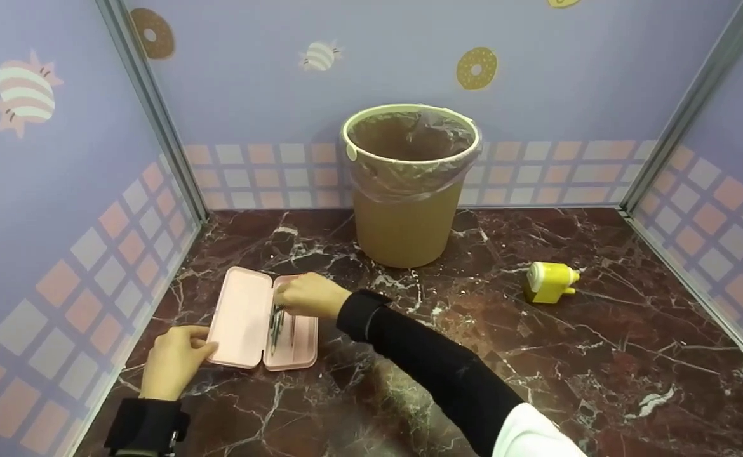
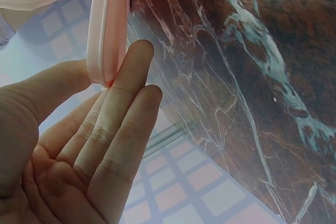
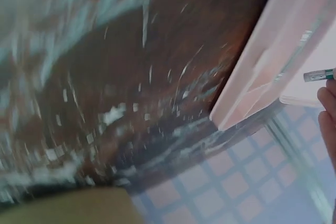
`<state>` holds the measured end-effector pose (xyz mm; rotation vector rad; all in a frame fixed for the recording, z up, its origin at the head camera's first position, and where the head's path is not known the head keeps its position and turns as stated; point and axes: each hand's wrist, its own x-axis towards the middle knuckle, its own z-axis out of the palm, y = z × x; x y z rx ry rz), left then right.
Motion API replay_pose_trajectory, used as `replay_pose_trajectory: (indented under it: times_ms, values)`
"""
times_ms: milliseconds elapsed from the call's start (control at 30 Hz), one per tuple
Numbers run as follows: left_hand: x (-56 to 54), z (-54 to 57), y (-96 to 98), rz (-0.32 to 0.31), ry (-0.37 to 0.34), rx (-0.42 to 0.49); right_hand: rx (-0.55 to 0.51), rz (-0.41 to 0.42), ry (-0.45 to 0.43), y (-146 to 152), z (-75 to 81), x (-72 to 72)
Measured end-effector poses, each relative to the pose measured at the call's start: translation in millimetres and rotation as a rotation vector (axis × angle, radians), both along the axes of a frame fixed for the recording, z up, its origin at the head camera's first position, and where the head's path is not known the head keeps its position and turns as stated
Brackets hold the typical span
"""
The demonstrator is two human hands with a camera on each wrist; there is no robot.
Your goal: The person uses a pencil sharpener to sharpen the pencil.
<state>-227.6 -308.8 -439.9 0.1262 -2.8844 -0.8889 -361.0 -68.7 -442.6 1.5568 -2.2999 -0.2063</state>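
Note:
A pink pencil case (image 1: 241,317) lies open on the dark red marbled table, its lid side to the left and its tray (image 1: 306,343) to the right. My left hand (image 1: 171,358) pinches the lid's near left corner, thumb on one face and fingers on the other, as the left wrist view shows. Over the tray's far end, my right hand (image 1: 311,296) holds a green pencil (image 3: 317,75) between its fingers; its silver end shows in the right wrist view. More green pencils (image 1: 274,336) lie in the tray, partly hidden by that hand.
A tan waste bin (image 1: 403,222) with a clear plastic liner stands at the back middle, against the patterned wall. To the right sits a small yellow box-shaped thing (image 1: 550,282) with short knobs. Patterned walls (image 1: 60,222) enclose the table's left, back and right sides.

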Motion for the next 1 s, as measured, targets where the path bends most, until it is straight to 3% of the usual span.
replay_pose_trajectory:
  times_ms: [67,133,500,567,767,1000]
  values:
    - [0.2,-0.1,-0.4,0.0,-0.001,0.0,-0.106,-0.037,-0.207,6.3,4.0,1.1]
    - [0.2,0.2,-0.7,0.002,-0.003,-0.004,-0.198,-0.064,-0.35,15.1,8.0,3.2]
    - [0.5,0.5,2.1,-0.011,-0.002,-0.014,-0.683,-0.219,-0.838,96.0,1.8,16.7]
    - [0.3,0.9,2.2,-0.01,-0.002,-0.018,-0.741,-0.268,-0.884,113.1,1.0,19.1]
    - [-0.7,2.0,2.9,0.002,0.008,-0.028,-0.851,-0.367,-0.878,158.6,4.3,30.6]
    - [1.1,0.1,3.3,0.003,0.006,-0.029,-0.859,-0.428,-0.884,195.5,8.9,54.1]
